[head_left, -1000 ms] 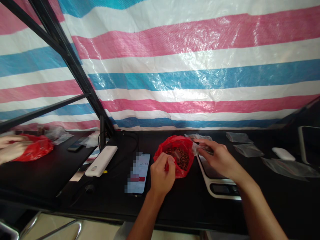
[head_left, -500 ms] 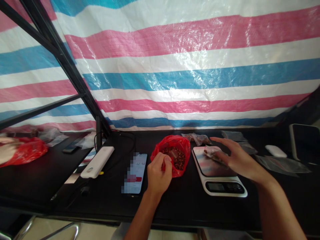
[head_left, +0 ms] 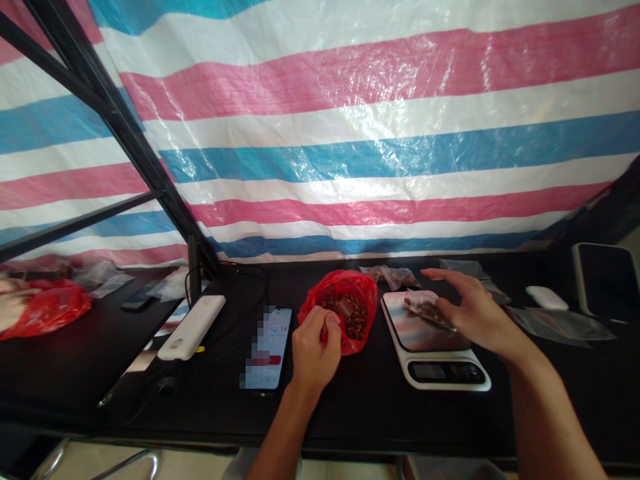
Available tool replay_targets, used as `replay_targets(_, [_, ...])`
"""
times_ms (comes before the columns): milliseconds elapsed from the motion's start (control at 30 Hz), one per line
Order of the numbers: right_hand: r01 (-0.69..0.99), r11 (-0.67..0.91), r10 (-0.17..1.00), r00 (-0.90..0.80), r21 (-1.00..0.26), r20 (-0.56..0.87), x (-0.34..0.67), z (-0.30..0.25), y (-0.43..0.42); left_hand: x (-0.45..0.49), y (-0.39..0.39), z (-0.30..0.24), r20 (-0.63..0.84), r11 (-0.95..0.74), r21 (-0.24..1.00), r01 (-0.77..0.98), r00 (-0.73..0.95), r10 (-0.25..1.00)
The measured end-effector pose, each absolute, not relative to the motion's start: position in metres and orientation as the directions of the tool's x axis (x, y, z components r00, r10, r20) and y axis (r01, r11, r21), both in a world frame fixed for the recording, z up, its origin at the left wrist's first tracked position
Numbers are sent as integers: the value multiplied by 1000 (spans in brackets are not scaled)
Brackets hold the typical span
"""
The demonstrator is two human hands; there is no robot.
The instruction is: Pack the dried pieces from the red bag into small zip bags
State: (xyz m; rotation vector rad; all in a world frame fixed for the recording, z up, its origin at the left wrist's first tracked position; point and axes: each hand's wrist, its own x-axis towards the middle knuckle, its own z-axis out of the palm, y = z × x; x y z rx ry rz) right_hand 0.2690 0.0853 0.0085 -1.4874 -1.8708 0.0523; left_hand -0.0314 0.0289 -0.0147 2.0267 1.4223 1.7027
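Note:
My left hand (head_left: 315, 343) is closed, thumb against the fingers, at the near left edge of a red plastic bag (head_left: 369, 293). Whatever its fingers may hold is hidden. Small brown pieces (head_left: 356, 327) fill the bag, and a small clear item (head_left: 345, 307) rests on them. On the steel plate of a white kitchen scale (head_left: 400, 367) lies a small clear bag of brown pieces (head_left: 425, 310). My right hand (head_left: 473, 310) is open just right of that small bag, its fingers apart. Whether the thumb touches it I cannot tell.
Filled small bags (head_left: 400, 277) lie behind the scale. Flat clear bags (head_left: 560, 325), a white case (head_left: 547, 298) and a dark-screened device (head_left: 607, 280) are to the right. On the left are a phone (head_left: 273, 350) and white power bank (head_left: 193, 327). Another person's hand (head_left: 13, 303) touches a red bag (head_left: 55, 307).
My right hand has drawn slightly away from the small bag on the scale, so more of that bag shows. My left hand keeps its place by the red bag. The view shifts slightly.

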Motion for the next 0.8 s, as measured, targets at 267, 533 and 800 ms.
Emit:
replay_targets(267, [802, 308, 893, -58, -512, 446, 266, 12, 86, -32, 29, -15, 697, -546, 623, 561, -81, 712])
replay_targets(533, [835, 227, 952, -82, -502, 294, 263, 17, 79, -33, 29, -16, 698, -552, 623, 555, -75, 713])
replay_targets(800, [804, 255, 964, -169, -537, 204, 269, 4, 79, -33, 29, -14, 702, -547, 613, 570, -77, 708])
